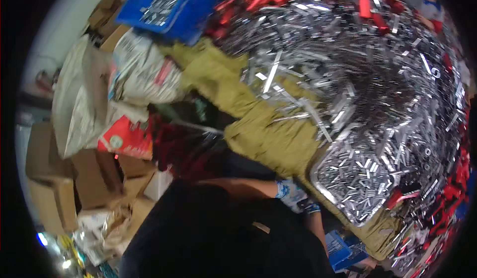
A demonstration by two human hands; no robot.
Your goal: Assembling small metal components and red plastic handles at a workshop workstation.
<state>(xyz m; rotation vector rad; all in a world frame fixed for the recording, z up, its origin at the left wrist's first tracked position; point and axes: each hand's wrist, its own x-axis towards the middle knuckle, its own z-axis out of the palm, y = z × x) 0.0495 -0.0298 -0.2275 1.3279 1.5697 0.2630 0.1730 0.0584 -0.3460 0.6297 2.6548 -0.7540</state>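
My left hand [291, 193], in a white and blue patterned glove, is right beside the near edge of a shallow metal tray [352, 221]. My right hand [311, 208], in a similar glove, is close against it. A small dark patch shows between the two hands, but blur hides what it is and how the fingers lie. Many small shiny metal pieces [355, 178] lie in the tray. Olive-yellow cloth [278, 134] runs under the tray and along the front of the large heap.
A wide heap of loose metal strips [377, 84] spreads at the right, with red pieces [365, 7] among them. A blue bin [186, 17] with metal parts stands at the far left. Sacks [82, 99] and cardboard boxes [94, 176] crowd the left; a blue container [338, 248] sits low right.
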